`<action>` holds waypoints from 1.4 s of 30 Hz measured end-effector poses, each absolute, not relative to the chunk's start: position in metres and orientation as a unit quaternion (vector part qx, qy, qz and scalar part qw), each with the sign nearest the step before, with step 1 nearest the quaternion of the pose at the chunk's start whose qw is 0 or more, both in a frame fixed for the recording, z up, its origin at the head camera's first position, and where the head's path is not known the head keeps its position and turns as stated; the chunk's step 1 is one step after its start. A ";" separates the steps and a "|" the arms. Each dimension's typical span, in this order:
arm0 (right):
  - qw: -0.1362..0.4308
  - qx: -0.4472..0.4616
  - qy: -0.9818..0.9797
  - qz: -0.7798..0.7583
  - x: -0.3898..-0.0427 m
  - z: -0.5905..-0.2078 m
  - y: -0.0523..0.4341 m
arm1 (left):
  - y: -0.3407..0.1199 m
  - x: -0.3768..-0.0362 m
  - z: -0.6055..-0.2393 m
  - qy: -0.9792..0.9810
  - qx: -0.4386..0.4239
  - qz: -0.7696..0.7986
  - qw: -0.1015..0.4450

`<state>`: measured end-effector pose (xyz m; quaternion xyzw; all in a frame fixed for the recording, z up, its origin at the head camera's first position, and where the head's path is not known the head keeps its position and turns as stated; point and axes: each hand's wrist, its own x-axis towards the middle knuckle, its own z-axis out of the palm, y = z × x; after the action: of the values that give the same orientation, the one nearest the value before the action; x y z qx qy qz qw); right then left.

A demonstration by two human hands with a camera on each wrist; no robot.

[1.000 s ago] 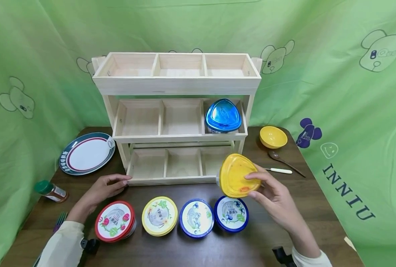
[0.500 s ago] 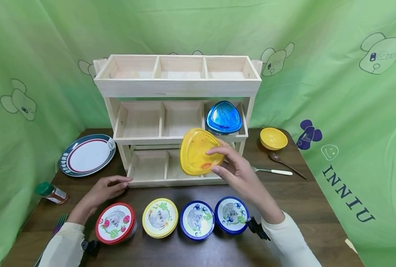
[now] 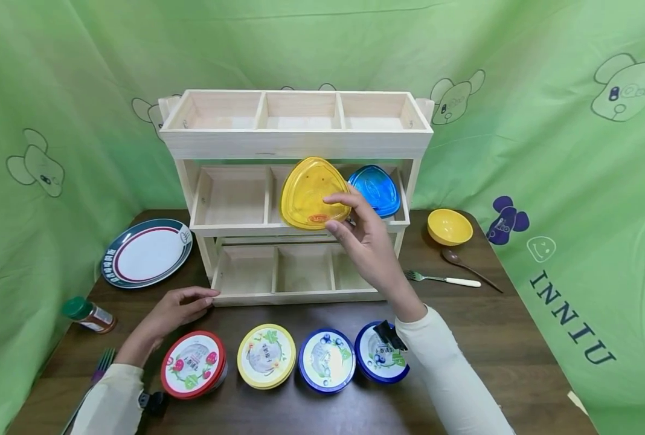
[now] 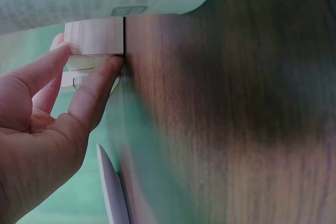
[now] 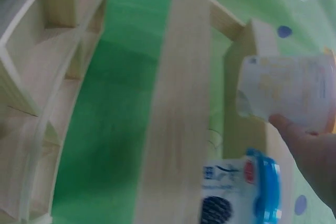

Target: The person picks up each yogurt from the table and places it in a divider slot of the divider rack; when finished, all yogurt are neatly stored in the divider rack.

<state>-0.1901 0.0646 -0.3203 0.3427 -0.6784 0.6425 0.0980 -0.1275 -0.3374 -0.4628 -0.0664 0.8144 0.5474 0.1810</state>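
Note:
My right hand grips a yellow-lidded triangular tub and holds it in front of the middle compartment of the wooden rack's middle shelf. In the right wrist view the tub's pale side shows above my fingers. A blue-lidded tub sits in the right compartment of that shelf, also visible in the right wrist view. My left hand rests on the table with its fingertips against the rack's bottom left corner.
Four round lidded cups line the table's front: red, yellow, two blue. A plate lies at left, with a spice jar and fork nearby. At right are a yellow bowl, spoon and white-handled fork.
My right hand has carried the yellow-lidded tub up and left, from near the table's front right to the rack's middle shelf. The left hand has stayed at the rack's corner.

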 end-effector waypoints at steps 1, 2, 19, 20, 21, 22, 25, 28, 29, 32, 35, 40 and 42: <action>0.104 0.340 -0.677 0.645 -0.192 -0.322 0.063 | -0.337 -0.128 -0.462 0.815 -0.065 0.546 0.182; 0.107 0.337 -0.676 0.646 -0.193 -0.324 0.063 | -0.336 -0.128 -0.462 0.815 -0.064 0.547 0.183; 0.112 0.257 -0.703 0.654 -0.207 -0.327 0.033 | -0.334 -0.134 -0.461 0.814 -0.055 0.548 0.185; 0.111 0.255 -0.704 0.654 -0.207 -0.326 0.030 | -0.333 -0.134 -0.462 0.815 -0.055 0.547 0.185; 0.109 0.254 -0.705 0.653 -0.207 -0.326 0.029 | -0.333 -0.133 -0.462 0.815 -0.056 0.546 0.185; 0.108 0.254 -0.705 0.653 -0.207 -0.326 0.027 | -0.333 -0.132 -0.462 0.814 -0.058 0.547 0.185; 0.102 0.251 -0.710 0.649 -0.206 -0.328 0.024 | -0.334 -0.130 -0.464 0.812 -0.065 0.549 0.188; 0.085 0.245 -0.722 0.642 -0.208 -0.331 0.023 | -0.334 -0.128 -0.466 0.810 -0.072 0.551 0.188; 0.076 0.242 -0.725 0.640 -0.209 -0.332 0.022 | -0.334 -0.128 -0.467 0.811 -0.075 0.550 0.186; 0.056 0.234 -0.736 0.633 -0.212 -0.332 0.019 | -0.335 -0.125 -0.466 0.814 -0.082 0.548 0.177; 0.049 0.229 -0.746 0.623 -0.210 -0.328 0.020 | -0.335 -0.124 -0.465 0.816 -0.085 0.545 0.171; 0.036 0.233 -0.749 0.619 -0.195 -0.322 0.034 | -0.334 -0.124 -0.464 0.814 -0.081 0.547 0.177; 0.031 0.240 -0.746 0.621 -0.188 -0.319 0.043 | -0.334 -0.125 -0.464 0.814 -0.078 0.549 0.175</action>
<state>-0.1879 0.0430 -0.3193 0.2404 -0.7455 0.6208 0.0312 -0.1251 -0.3337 -0.4644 -0.0785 0.8137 0.5485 0.1755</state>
